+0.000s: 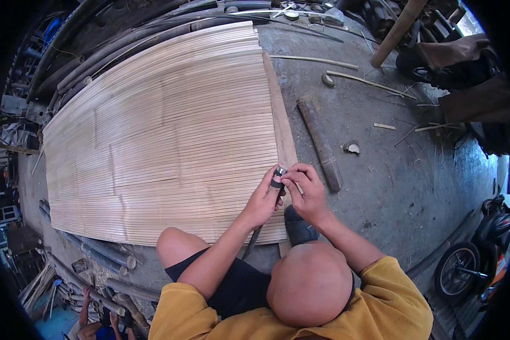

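My left hand [260, 199] is wrapped round a dark cylindrical thing with a silver metal end [281, 169]; its exact kind does not show. A dark hose-like strip [254, 241] hangs below that hand. My right hand [307, 191] is closed in a pinch against the upper part of the cylinder, and whatever lies between its fingertips is too small to make out. Both hands are over the right edge of a wide panel of pale, narrow bamboo-like slats [164, 130]. A flat wooden board [279, 107] runs along that edge.
On the concrete floor to the right lie a brown bamboo pole piece [320, 144], a cut ring [351, 147] and thin strips [371, 84]. Dark poles [136, 48] are stacked behind the panel. A motorcycle [470, 266] stands at right; another person [99, 323] sits lower left.
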`<state>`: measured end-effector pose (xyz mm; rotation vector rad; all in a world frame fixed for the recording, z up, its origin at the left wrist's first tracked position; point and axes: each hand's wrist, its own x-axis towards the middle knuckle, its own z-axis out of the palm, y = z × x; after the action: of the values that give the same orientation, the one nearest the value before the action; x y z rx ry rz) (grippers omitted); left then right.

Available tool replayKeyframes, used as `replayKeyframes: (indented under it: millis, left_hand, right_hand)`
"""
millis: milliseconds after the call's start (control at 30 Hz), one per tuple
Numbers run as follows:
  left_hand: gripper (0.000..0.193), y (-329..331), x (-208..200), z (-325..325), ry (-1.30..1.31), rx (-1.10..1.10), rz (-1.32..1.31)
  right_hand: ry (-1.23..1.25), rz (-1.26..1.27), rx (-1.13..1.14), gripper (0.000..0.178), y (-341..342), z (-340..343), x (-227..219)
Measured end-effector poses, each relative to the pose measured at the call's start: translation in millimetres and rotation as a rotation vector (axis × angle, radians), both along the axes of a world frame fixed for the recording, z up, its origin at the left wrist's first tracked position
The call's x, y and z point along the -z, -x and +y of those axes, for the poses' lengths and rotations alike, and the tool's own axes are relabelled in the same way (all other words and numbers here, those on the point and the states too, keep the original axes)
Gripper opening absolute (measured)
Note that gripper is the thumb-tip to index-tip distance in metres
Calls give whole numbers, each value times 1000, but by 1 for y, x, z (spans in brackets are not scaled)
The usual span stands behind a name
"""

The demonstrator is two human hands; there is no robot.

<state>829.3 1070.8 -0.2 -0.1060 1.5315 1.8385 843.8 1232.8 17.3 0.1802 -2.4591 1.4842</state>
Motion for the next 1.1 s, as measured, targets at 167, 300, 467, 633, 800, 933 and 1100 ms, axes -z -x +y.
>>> replayKeyframes:
  millis: [167, 300, 467, 633, 800, 933, 1100]
  left_hand:
    - [57, -4, 9, -4, -47, 16, -5]
    - [55, -6, 10, -1, -96, -15, -95]
    - [49, -5, -5, -4, -105, -3, -158]
    - [47, -9, -3, 2, -123, -37, -243]
    - [46, -12, -1, 0, -86, -24, -245]
    - [48, -13, -5, 1, -63, -33, -291]
    - [49, -13, -14, -1, -32, -110, -279]
  right_hand:
    - [-37, 89, -85, 15, 4, 4, 3]
    - [-53, 85, -159, 17, 13, 12, 4]
    - [-72, 58, -185, 15, 12, 12, -3]
    - [-4, 6, -80, 16, 1, 4, 1]
    - [-58, 46, -153, 22, 0, 7, 0]
    - [-123, 46, -274, 30, 2, 17, -4]
    - [-176, -2, -320, 33, 8, 11, -18]
